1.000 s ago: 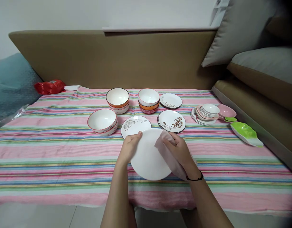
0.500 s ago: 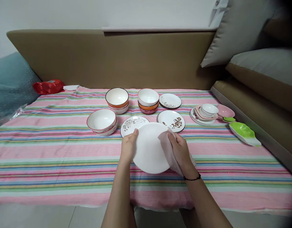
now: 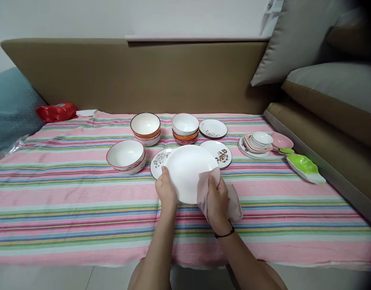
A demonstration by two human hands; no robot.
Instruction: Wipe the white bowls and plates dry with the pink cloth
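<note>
A plain white plate (image 3: pixel 188 173) is held up between my two hands, its far edge tilted up. My left hand (image 3: pixel 167 189) grips its left rim, thumb on the face and the other fingers hidden beneath. At the right rim my right hand (image 3: pixel 218 197) pinches the plate through a pale pink cloth (image 3: pixel 205 187), which drapes over the edge and hangs past the wrist. Just behind lie a flowered plate (image 3: pixel 157 161), partly covered by the white one, and a small stack of plates with a brown flower (image 3: pixel 223 155).
Bowls stand stacked at the left (image 3: pixel 125 155), back left (image 3: pixel 145 125) and centre (image 3: pixel 185 125). More flowered plates (image 3: pixel 214 128) lie behind. To the right are small dishes (image 3: pixel 260 141), a pink bowl (image 3: pixel 282 141) and a green leaf-shaped dish (image 3: pixel 304 166). A striped cloth (image 3: pixel 83 193) covers the surface.
The white plate has risen away from me and tilted, covering more of the flowered plates. My right hand with the cloth has shifted left and lower along the rim. The view has turned slightly.
</note>
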